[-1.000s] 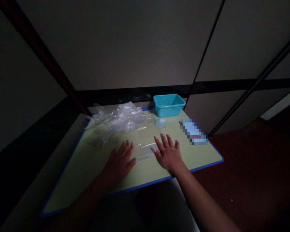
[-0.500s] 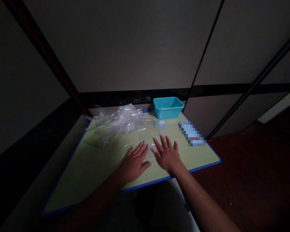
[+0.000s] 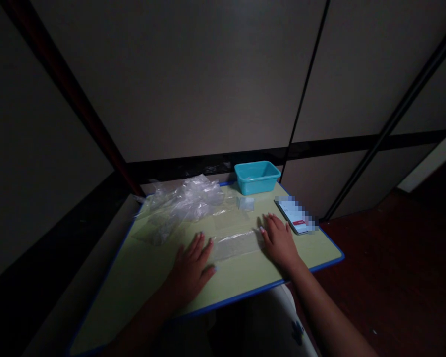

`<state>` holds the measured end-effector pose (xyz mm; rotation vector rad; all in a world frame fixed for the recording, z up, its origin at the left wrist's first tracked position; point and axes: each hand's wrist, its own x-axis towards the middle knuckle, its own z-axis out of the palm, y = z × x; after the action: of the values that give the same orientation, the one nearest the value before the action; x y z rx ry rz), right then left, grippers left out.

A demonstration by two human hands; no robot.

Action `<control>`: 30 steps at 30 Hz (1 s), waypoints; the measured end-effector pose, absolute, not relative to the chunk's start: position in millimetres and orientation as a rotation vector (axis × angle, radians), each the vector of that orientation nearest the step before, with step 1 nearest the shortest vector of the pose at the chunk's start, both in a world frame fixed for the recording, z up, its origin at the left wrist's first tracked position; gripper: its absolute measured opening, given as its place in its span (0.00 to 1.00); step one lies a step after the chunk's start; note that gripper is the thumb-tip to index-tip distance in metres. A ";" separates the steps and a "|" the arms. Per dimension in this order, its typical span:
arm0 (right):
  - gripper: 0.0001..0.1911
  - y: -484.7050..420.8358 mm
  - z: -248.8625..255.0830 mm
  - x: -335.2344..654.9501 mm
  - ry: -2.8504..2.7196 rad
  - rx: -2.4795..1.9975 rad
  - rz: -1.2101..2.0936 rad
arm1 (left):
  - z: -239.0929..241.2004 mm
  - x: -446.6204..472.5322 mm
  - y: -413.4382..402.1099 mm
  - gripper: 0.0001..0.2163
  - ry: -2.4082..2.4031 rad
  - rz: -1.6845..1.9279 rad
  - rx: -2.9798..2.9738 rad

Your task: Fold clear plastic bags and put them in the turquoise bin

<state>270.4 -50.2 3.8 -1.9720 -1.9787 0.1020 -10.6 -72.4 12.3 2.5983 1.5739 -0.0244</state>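
Observation:
A flat clear plastic bag (image 3: pixel 235 245) lies stretched out on the pale green table (image 3: pixel 148 277) between my hands. My left hand (image 3: pixel 192 267) rests palm down at the bag's left end, fingers stretched out and spread. My right hand (image 3: pixel 279 241) lies flat at the bag's right end, fingers together and pointing away from me. Neither hand grips anything.
A heap of crumpled clear plastic bags (image 3: pixel 182 200) fills the table's far left. A teal plastic tub (image 3: pixel 257 177) stands at the far edge, a small clear square packet (image 3: pixel 247 204) in front of it. A phone (image 3: pixel 296 216) lies at the right, near the blue rim.
My hands have slid apart along the bag, left hand leftward and right hand rightward, and the bag now lies smoothed flat between them. The view has shifted slightly.

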 end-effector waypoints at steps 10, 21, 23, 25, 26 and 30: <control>0.18 -27.9 23.4 281.0 -2.229 -1.949 0.128 | 24.8 28.0 -54.4 0.27 1.011 -0.007 2.774; 0.15 30.9 50.0 258.5 -2.331 -1.744 0.070 | 18.8 36.7 -22.9 0.15 1.023 0.543 2.786; 0.13 29.3 52.4 247.9 -2.364 -1.631 0.074 | 18.6 31.0 -17.8 0.10 1.125 0.565 2.726; 0.15 21.3 50.1 241.0 -2.434 -1.509 0.093 | 20.4 18.9 -9.1 0.08 1.350 0.540 2.667; 0.17 16.0 47.9 239.4 -2.510 -1.400 0.132 | 22.1 11.0 -3.5 0.09 1.490 0.540 2.626; 0.28 -2.4 37.9 240.5 -2.825 -0.851 0.436 | 30.6 -19.0 18.7 0.12 1.843 0.464 2.312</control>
<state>240.5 -2.4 37.9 -0.8510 -2.8253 0.4361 -19.0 18.7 30.6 2.3121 1.8426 0.4642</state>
